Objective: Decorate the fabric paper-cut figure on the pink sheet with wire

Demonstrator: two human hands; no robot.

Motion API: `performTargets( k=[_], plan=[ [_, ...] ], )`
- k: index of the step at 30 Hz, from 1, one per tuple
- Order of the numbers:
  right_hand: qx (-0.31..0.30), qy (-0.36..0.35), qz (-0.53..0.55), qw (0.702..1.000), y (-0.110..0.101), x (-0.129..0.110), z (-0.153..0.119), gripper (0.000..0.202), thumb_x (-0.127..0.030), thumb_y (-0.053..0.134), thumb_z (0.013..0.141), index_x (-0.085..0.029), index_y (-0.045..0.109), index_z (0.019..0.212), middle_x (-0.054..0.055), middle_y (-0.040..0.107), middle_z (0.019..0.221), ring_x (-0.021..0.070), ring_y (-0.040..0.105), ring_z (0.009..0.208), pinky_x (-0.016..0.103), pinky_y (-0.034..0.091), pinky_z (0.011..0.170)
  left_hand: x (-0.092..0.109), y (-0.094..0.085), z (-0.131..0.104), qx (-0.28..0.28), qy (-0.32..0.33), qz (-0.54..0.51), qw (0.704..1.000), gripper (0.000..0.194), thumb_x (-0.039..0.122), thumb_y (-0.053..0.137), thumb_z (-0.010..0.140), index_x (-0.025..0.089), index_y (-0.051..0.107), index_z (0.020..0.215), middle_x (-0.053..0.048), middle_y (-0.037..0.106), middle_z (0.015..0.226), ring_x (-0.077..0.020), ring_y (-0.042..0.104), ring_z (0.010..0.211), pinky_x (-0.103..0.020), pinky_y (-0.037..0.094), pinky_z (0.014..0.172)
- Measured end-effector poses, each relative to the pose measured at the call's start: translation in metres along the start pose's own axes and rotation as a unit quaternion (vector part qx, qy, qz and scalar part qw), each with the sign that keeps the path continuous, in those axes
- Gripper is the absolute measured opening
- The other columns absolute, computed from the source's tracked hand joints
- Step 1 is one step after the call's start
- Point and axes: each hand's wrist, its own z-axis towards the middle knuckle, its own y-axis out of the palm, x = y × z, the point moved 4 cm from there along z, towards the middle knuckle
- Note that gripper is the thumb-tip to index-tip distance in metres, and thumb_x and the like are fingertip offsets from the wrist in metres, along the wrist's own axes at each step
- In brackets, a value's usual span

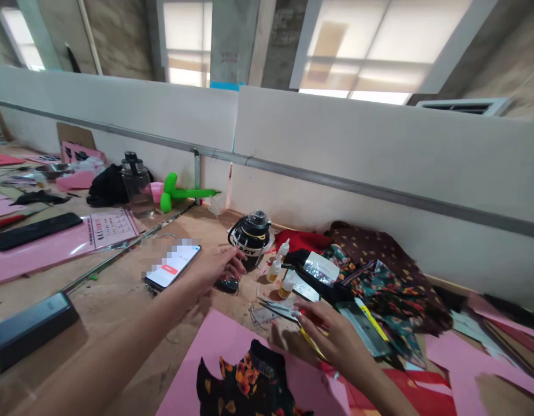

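My left hand reaches over the table beside a black lidded bottle with white lettering. Its fingers are loosely bent and apart, with nothing visible in them. A small black object lies beneath it, and a phone with a lit screen lies to its left. On the right, my right hand has its fingers closed at a pair of scissors with yellow handles; the palm hides part of them. Nearest me, dark floral fabric pieces lie on a pink sheet.
Small white dropper bottles stand between the black bottle and my right hand. Patterned cloth is heaped at the right. Further left are a clear bottle, a green balloon and a dark box. A white partition runs behind.
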Motion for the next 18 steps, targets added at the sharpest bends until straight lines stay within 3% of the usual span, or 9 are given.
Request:
performTargets(
  k=[5, 9, 13, 18],
  plan=[
    [0.097, -0.078, 0.084, 0.989, 0.004, -0.034, 0.072, 0.031, -0.037, 0.045, 0.091, -0.019, 0.067, 0.103, 0.008, 0.066, 0.085, 0.0180, 0.061, 0.073, 0.028, 0.049, 0.067, 0.001, 0.018, 0.004, -0.033, -0.013, -0.033, 0.999, 0.024, 0.034, 0.051, 0.087, 0.013, 0.063, 0.092, -0.004, 0.066, 0.068, -0.0096, 0.060, 0.054, -0.017, 0.035, 0.046],
    [0.153, -0.109, 0.097, 0.977, 0.014, -0.048, 0.122, 0.031, -0.033, 0.044, 0.091, -0.018, 0.069, 0.104, 0.007, 0.064, 0.081, 0.0178, 0.060, 0.071, 0.029, 0.049, 0.066, -0.004, 0.018, 0.014, -0.029, 0.007, -0.079, 0.996, 0.025, 0.035, 0.050, 0.088, 0.014, 0.063, 0.094, -0.003, 0.065, 0.071, -0.0077, 0.058, 0.056, -0.017, 0.038, 0.050],
    [0.159, -0.121, 0.079, 0.977, 0.026, -0.051, 0.146, 0.031, -0.030, 0.044, 0.091, -0.020, 0.070, 0.105, 0.009, 0.066, 0.089, 0.0204, 0.062, 0.081, 0.034, 0.049, 0.075, -0.015, 0.014, 0.032, -0.027, 0.009, -0.112, 0.993, 0.023, 0.035, 0.051, 0.088, 0.014, 0.061, 0.093, -0.003, 0.065, 0.070, -0.0084, 0.059, 0.055, -0.017, 0.037, 0.048],
    [0.149, -0.120, 0.071, 0.979, 0.037, -0.049, 0.152, 0.032, -0.026, 0.042, 0.091, -0.019, 0.069, 0.107, 0.010, 0.067, 0.097, 0.0220, 0.064, 0.087, 0.036, 0.050, 0.079, -0.019, 0.011, 0.042, -0.027, 0.001, -0.126, 0.992, 0.021, 0.032, 0.048, 0.088, 0.014, 0.059, 0.091, -0.003, 0.066, 0.068, -0.0090, 0.060, 0.053, -0.017, 0.037, 0.047]
  ],
)
